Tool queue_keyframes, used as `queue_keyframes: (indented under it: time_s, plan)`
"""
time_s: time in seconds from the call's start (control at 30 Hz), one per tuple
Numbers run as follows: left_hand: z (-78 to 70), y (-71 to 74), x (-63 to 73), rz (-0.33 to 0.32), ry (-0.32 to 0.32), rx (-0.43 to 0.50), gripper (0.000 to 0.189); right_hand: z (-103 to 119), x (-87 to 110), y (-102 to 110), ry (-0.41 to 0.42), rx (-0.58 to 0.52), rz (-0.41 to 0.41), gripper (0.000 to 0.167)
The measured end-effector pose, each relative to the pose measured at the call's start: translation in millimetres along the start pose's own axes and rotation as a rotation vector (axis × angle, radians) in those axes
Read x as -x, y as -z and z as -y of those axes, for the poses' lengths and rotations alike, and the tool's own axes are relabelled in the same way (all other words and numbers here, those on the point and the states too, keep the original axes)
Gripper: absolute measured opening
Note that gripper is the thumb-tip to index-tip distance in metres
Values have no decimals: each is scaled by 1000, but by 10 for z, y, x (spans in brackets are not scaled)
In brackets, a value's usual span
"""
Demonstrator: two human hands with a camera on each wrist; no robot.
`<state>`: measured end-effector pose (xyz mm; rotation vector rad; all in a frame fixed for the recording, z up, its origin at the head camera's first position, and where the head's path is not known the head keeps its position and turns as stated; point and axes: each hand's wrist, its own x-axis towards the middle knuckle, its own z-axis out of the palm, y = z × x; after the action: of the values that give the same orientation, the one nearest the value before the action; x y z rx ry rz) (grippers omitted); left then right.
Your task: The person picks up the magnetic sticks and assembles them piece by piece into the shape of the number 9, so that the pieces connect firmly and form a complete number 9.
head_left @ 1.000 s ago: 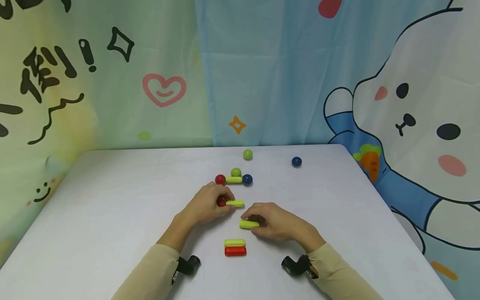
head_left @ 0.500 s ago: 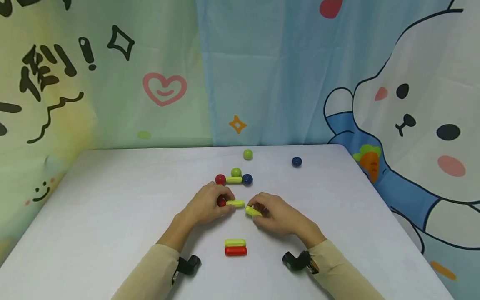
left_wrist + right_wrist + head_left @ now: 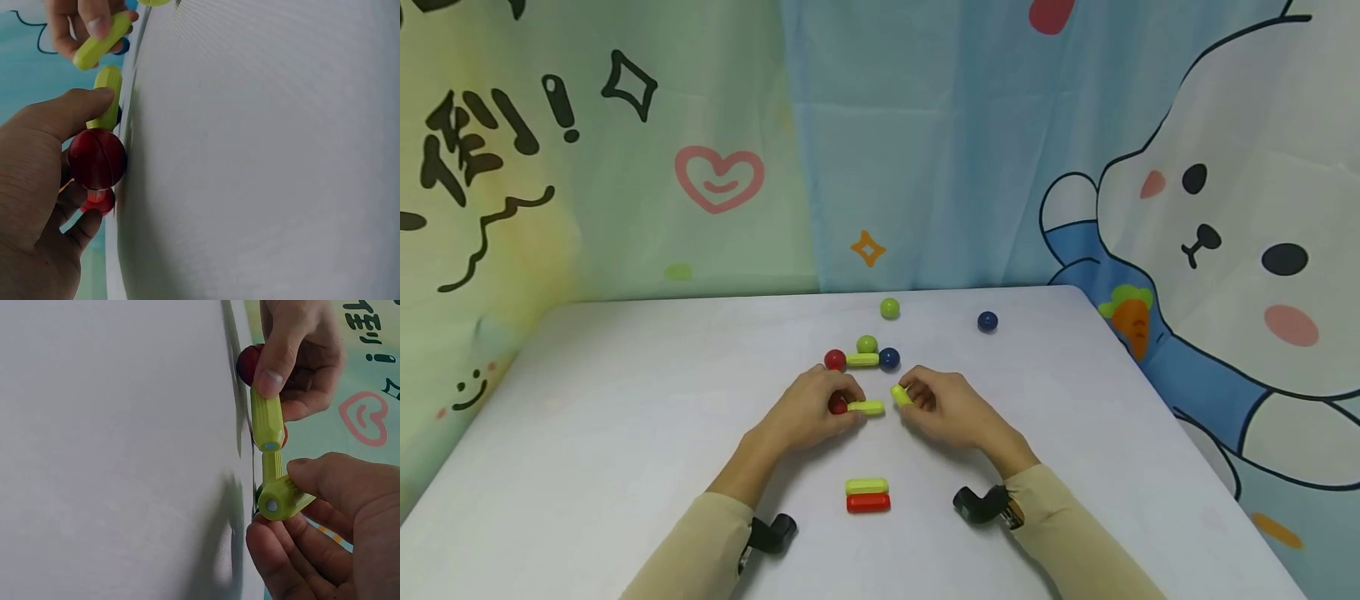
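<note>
My left hand (image 3: 816, 410) grips a red ball (image 3: 838, 405) with a yellow-green magnetic rod (image 3: 867, 407) joined to it. The thumb lies along the rod in the left wrist view, and the rod's free end points right. Between thumb and fingers, my right hand (image 3: 951, 412) pinches a second yellow-green rod (image 3: 292, 497), held at a slant just right of the first. A silvery dot marks its end in the right wrist view. A small gap shows between the two rods from the head.
Behind the hands, a red ball (image 3: 835, 359), a yellow-green rod (image 3: 862, 359) and a blue ball (image 3: 889, 359) form a row, with a green ball (image 3: 867, 343) behind. Farther back are another green ball (image 3: 890, 308) and blue ball (image 3: 987, 321). A yellow-green rod (image 3: 867, 485) and red rod (image 3: 868, 502) lie in front.
My right hand has moved away from me with its rod, up to the level of the left hand's rod, and the rod has turned from level to slanted. My left hand has stayed in place.
</note>
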<state>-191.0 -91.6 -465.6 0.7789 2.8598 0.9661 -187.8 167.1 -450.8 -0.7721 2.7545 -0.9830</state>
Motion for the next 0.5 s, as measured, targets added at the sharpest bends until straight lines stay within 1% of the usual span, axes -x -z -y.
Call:
queue_keyframes:
  time_s: [0.23, 0.4, 0.5]
  plan:
    - [-7, 1, -6, -2, -5, -3, 17, -33, -66, 4, -65, -22, -38, 23]
    - [-8, -4, -11, 6, -8, -10, 17, -31, -83, -9, -114, -32, -46, 26]
    - [-12, 0, -11, 8, -6, -14, 17, -42, -94, -17, -117, -39, -54, 27]
